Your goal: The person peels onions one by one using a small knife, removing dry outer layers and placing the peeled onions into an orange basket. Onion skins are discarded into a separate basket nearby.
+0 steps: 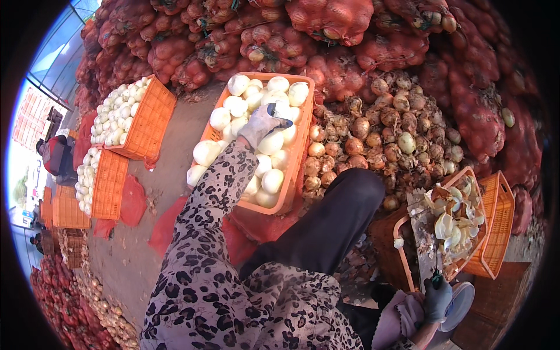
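Note:
My left hand (pixel 261 122), in a pale glove with dark fingertips, reaches into an orange plastic crate (pixel 286 199) heaped with peeled white onions (pixel 272 180). Its thumb and fingers are spread around one onion near the crate's far right side; whether they grip it is unclear. At lower right, my right hand (pixel 439 299) wears a grey glove and is closed on the dark handle of a knife (pixel 436 276). The thin blade points away from me, beside a worn wooden board (pixel 422 238) laid across a crate. Onion peels and cut scraps (pixel 457 223) lie next to the board.
Unpeeled onions (pixel 361 127) are piled right of the crate, before stacked red mesh sacks (pixel 330 19). Two filled orange crates (pixel 142 120) stand at left. A plastic bucket (pixel 459 304) is by my right hand. Another person (pixel 61 157) is at far left.

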Tool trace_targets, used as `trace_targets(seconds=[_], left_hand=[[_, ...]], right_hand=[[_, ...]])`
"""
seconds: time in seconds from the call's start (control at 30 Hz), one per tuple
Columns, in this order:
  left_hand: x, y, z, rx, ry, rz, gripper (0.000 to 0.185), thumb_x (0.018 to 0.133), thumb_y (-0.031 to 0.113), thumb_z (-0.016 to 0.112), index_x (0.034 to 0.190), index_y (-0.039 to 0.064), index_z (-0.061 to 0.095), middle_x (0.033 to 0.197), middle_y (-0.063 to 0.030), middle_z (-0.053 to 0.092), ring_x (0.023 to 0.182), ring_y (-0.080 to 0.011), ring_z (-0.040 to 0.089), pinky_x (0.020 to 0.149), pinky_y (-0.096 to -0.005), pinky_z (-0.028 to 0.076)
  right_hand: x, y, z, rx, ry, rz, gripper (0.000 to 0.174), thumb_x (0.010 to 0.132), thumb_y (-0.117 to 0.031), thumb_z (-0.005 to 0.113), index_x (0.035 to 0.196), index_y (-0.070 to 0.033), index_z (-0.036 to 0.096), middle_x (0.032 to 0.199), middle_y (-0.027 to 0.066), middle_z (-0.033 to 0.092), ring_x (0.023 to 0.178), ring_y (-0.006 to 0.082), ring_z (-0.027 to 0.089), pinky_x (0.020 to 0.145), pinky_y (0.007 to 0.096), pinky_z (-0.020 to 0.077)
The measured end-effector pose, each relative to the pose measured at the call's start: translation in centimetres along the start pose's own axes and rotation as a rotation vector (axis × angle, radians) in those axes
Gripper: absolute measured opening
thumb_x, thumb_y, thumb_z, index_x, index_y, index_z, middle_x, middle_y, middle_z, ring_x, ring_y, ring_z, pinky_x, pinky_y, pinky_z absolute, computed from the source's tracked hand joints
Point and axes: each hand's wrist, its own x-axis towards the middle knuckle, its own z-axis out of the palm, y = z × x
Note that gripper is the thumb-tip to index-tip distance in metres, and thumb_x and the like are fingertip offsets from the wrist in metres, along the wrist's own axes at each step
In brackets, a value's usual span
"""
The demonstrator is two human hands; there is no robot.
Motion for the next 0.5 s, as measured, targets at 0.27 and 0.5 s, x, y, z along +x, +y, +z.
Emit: trace_targets(seconds=[0.27, 0.5], left_hand=[[7.7, -6.1, -1.2, 0.659, 0.026, 0.019, 0.051, 0.079, 0.043, 0.084, 0.105, 0.001, 0.073, 0.102, -0.0158, 0.073, 0.098, -0.0252, 0.067, 0.085, -0.0361, 0.051], [5.9, -3.6, 0.2, 0.919, 0.142, 0.047, 0.080, 0.078, 0.072, 0.073, 0.117, 0.002, 0.071, 0.115, -0.0227, 0.072, 0.112, -0.0341, 0.066, 0.095, -0.0418, 0.050]], right_hand=[[-0.1, -1.3, -0.3, -0.019, -0.003, -0.001, 0.032, 0.079, -0.027, 0.071, 0.093, 0.002, 0.067, 0.072, 0.0224, 0.064, 0.064, 0.0363, 0.065, 0.065, 0.0469, 0.0486], [0.0, -0.6, 0.2, -0.077, 0.026, -0.007, 0.032, 0.079, -0.028, 0.072, 0.092, 0.001, 0.068, 0.073, 0.0229, 0.065, 0.068, 0.0399, 0.067, 0.065, 0.0485, 0.0486]])
